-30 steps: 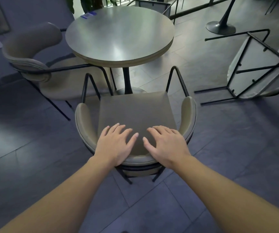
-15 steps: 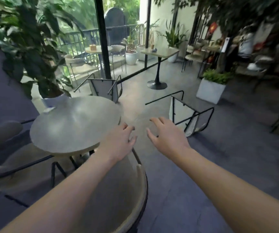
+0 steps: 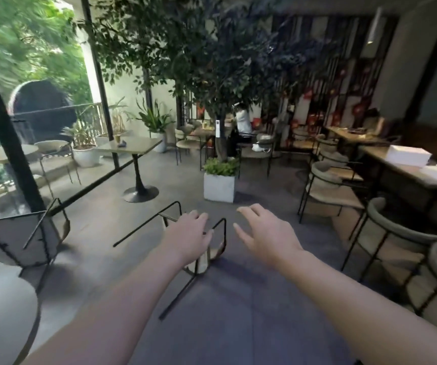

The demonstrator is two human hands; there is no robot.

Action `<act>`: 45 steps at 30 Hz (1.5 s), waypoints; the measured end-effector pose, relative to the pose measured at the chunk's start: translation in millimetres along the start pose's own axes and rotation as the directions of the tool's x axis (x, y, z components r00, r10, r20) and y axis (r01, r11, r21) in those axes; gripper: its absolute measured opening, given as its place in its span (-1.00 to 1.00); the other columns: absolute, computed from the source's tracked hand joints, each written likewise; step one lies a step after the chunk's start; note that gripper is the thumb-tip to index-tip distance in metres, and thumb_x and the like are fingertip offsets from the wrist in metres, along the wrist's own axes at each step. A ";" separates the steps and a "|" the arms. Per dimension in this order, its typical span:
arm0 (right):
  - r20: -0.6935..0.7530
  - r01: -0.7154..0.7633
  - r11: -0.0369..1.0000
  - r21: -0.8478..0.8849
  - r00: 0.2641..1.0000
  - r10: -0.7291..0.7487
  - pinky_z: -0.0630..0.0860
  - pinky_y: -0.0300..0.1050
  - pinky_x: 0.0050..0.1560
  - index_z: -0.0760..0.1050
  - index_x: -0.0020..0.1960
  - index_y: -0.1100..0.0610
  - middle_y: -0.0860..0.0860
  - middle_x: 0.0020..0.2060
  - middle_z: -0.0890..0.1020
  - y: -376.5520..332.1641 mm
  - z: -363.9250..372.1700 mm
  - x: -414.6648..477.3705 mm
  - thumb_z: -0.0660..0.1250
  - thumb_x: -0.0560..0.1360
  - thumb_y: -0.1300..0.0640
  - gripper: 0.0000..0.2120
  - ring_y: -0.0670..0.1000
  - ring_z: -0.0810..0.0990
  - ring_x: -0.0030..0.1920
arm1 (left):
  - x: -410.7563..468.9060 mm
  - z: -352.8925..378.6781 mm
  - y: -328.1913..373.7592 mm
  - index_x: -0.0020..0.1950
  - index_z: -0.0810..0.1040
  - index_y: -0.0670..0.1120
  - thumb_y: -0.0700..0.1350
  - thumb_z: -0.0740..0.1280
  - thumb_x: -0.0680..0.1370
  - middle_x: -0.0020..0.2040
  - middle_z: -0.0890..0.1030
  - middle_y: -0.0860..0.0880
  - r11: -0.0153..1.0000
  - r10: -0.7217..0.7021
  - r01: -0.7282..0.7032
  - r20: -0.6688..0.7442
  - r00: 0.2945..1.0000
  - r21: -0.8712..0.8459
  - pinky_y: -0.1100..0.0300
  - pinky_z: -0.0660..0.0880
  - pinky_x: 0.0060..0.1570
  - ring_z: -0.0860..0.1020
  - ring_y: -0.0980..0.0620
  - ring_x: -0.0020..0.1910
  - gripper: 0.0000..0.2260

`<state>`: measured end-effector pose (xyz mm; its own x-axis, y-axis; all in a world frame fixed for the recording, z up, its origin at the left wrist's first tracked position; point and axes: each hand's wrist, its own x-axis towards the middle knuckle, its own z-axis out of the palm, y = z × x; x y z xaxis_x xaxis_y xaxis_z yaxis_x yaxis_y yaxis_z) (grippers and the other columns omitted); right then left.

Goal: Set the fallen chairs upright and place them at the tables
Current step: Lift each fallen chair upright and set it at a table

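A fallen chair (image 3: 206, 255) with black metal legs lies on its side on the grey floor straight ahead, mostly hidden behind my left hand (image 3: 189, 237). My right hand (image 3: 267, 235) hovers to its right. Both hands are held out in the air, fingers spread, holding nothing. A second fallen chair (image 3: 17, 238) lies at the left with its pale seat underside facing me. The round table (image 3: 1, 299) shows at the lower left edge.
A square pedestal table (image 3: 130, 147) stands beyond the fallen chairs. A white planter with a tree (image 3: 219, 187) sits mid-floor. Upright chairs (image 3: 385, 233) line a long counter (image 3: 406, 172) at right. A seated person (image 3: 242, 125) is far back. Glass wall at left.
My hands left the back of the upright chair at the round table. The view swung up and right toward the fallen chairs, and both hands now reach forward in the air.
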<state>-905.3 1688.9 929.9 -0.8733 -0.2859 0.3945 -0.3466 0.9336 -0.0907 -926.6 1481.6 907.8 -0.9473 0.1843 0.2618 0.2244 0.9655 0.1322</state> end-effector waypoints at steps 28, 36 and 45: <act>-0.020 -0.263 0.964 -0.040 0.965 0.262 0.58 0.00 -0.06 0.29 0.43 -0.12 -0.12 0.24 0.45 337.3 155.2 419.4 0.06 0.66 -0.21 -0.61 -0.02 0.54 0.14 | 582.0 153.7 45.7 0.34 0.40 -0.01 0.13 0.13 0.64 0.24 0.47 -0.01 0.954 0.298 -0.298 0.038 0.954 -0.008 -0.06 0.52 0.06 0.43 -0.07 0.27 -0.65; 0.010 -0.062 0.995 0.072 0.998 0.062 0.59 0.02 -0.05 0.29 0.45 -0.13 -0.13 0.27 0.45 443.7 217.4 624.2 0.07 0.66 -0.19 -0.61 -0.02 0.52 0.14 | 758.5 193.4 12.6 0.39 0.38 0.04 0.14 0.14 0.63 0.35 0.43 0.02 0.998 0.058 -0.058 0.007 0.998 0.007 -0.06 0.53 0.08 0.39 -0.05 0.33 -0.63; 0.087 0.255 0.941 0.223 0.956 -0.280 0.54 0.03 0.00 0.28 0.48 -0.15 -0.19 0.33 0.41 449.7 309.5 849.5 0.01 0.65 -0.24 -0.55 -0.02 0.55 0.17 | 906.8 217.1 -92.1 0.46 0.34 0.04 0.08 0.15 0.65 0.37 0.42 0.01 0.960 -0.269 0.275 -0.096 0.958 0.050 0.01 0.43 0.15 0.38 -0.05 0.37 -0.61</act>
<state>-1908.9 1799.1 941.2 -0.7675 -0.5535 0.3233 -0.6255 0.7571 -0.1886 -1855.9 1599.8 925.5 -0.9464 -0.1010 0.3069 -0.0564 0.9869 0.1509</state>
